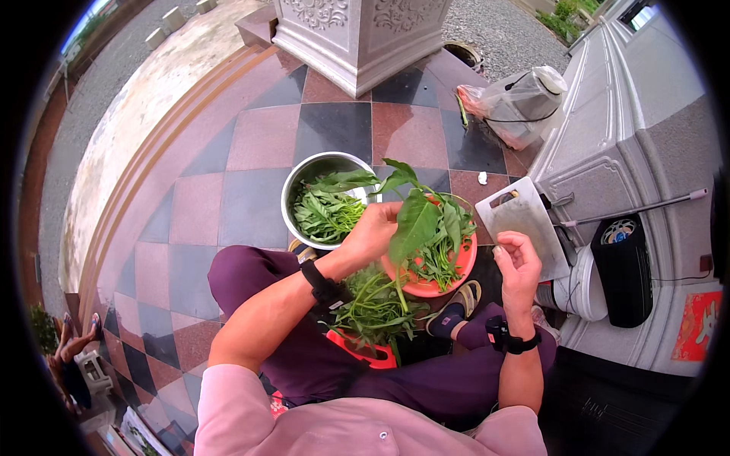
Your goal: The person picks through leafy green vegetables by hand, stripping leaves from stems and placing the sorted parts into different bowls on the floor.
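Note:
My left hand [373, 228] pinches a leafy stem of greens, probably water spinach [419, 225], above an orange-red plastic colander [472, 259]. The sprig's broad leaf hides part of the colander, and its stem hangs down. My right hand [519, 262] is raised to the right of the colander, fingers curled, with nothing visible in it. Picked leaves and cut stems [439, 268] lie in the colander. A stainless steel bowl [287, 214] beyond my left forearm holds more leaves and stems [328, 214]. Between my legs lies a heap of long-stemmed greens [376, 308], partly over a red plastic item [379, 360].
A white cutting board [519, 214] leans at the right near a white bucket [590, 285] and a black cylindrical object [621, 273]. A plastic bag [527, 105] stands by the wall. Ahead rises a carved pillar [359, 45]. Another person's legs [77, 347] show far left.

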`<state>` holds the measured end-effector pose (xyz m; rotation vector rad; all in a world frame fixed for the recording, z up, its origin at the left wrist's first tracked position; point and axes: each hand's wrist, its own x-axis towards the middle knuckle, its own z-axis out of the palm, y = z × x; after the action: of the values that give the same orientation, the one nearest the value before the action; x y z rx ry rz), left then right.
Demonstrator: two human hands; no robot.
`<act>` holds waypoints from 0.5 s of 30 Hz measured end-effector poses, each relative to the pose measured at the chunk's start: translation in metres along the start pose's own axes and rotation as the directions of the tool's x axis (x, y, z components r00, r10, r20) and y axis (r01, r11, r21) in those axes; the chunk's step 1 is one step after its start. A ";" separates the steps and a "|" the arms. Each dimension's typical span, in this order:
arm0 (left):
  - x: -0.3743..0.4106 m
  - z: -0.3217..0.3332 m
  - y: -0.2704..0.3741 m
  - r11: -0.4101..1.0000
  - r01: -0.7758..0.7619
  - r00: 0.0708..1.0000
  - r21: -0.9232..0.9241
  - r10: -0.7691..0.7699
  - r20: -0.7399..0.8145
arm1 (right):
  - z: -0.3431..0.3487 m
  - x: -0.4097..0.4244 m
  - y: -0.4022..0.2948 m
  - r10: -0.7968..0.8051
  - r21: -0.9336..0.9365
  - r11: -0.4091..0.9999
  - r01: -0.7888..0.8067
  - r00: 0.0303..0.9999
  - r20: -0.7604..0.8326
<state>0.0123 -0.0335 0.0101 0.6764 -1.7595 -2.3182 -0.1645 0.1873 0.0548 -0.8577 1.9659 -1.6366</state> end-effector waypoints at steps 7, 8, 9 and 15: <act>0.014 0.018 -0.028 0.994 0.108 0.994 -0.011 -0.107 0.030 | 0.000 -0.011 -0.003 -0.295 -0.172 0.943 0.286 0.955 -0.030; 0.015 0.020 -0.032 0.994 0.103 0.994 -0.032 -0.102 0.033 | -0.001 -0.011 -0.004 -0.332 -0.180 0.926 0.331 0.943 0.026; 0.017 0.019 -0.037 0.994 0.100 0.995 -0.052 -0.099 0.028 | 0.001 -0.010 -0.005 -0.368 -0.178 0.909 0.378 0.926 0.085; 0.017 0.021 -0.045 0.981 0.175 0.979 0.084 -0.183 0.094 | 0.029 -0.015 -0.005 -0.525 -0.497 0.620 0.608 0.791 0.313</act>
<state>-0.0053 -0.0079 -0.0319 0.7717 -1.9126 -2.4532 -0.1336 0.1769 0.0530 -1.9566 2.2570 -1.1732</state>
